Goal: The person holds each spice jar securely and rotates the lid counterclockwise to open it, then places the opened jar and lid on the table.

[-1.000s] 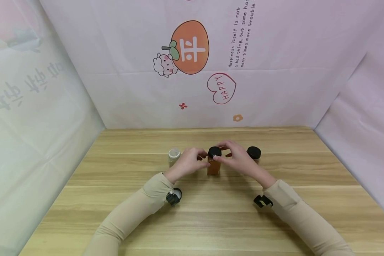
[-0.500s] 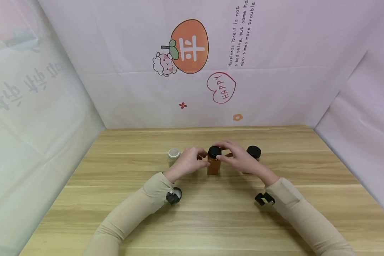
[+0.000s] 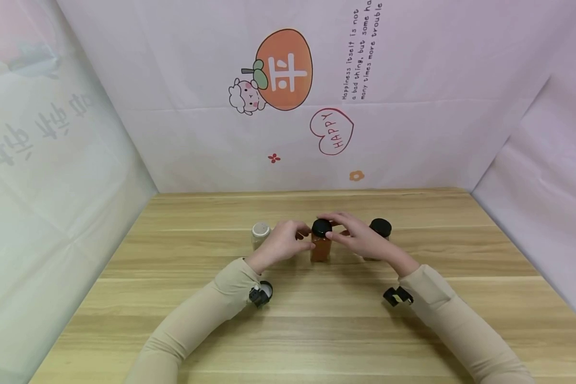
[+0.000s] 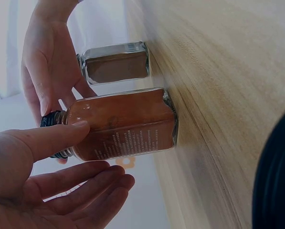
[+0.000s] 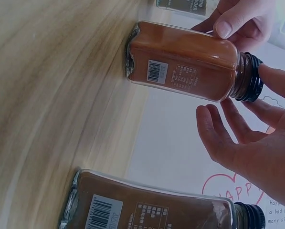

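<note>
A square glass spice jar of orange-red powder (image 3: 320, 249) stands upright on the table between both hands. My left hand (image 3: 284, 241) holds its body near the shoulder, thumb on one side and fingers behind. With thumb and fingers, my right hand (image 3: 357, 237) pinches the jar's black screw cap (image 5: 253, 78), which sits on the threaded neck. To the right stands a jar of brown powder (image 4: 118, 64) under a black cap (image 3: 381, 227). Left of my left hand is a third jar with a white top (image 3: 261, 230), partly hidden by that hand.
A loose black cap (image 3: 266, 289), white inside, lies on the wooden table (image 3: 317, 330) beside the left wrist's camera (image 3: 257, 298). White printed cloth (image 3: 211, 154) walls the back and both sides.
My right thumb and fingers have shifted a little around the cap, the wrist moving slightly to the right. My left hand and the jar have stayed in place.
</note>
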A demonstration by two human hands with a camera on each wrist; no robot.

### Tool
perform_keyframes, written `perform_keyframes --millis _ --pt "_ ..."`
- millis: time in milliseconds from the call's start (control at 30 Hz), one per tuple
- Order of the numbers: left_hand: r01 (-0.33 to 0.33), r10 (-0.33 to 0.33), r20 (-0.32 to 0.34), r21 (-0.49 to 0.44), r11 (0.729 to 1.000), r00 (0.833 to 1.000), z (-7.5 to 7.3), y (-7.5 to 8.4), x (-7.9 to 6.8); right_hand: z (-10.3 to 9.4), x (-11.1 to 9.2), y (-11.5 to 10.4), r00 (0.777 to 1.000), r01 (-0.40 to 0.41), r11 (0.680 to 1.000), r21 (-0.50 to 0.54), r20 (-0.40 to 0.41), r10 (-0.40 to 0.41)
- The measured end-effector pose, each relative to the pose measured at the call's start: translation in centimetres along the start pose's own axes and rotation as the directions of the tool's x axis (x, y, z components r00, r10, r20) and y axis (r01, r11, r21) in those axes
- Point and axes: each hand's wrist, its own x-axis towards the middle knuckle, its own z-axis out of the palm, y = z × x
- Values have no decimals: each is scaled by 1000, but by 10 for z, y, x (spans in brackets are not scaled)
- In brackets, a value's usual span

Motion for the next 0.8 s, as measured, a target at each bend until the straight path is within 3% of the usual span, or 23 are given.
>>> perform_keyframes --millis 233,800 --pt "-2 2 0 3 1000 1000 0 0 0 -1 0 0 1000 -20 1000 -2 -14 19" --pt "6 -6 4 2 1000 1000 1 -1 -2 9 2 -13 977 -127 989 -81 -183 111"
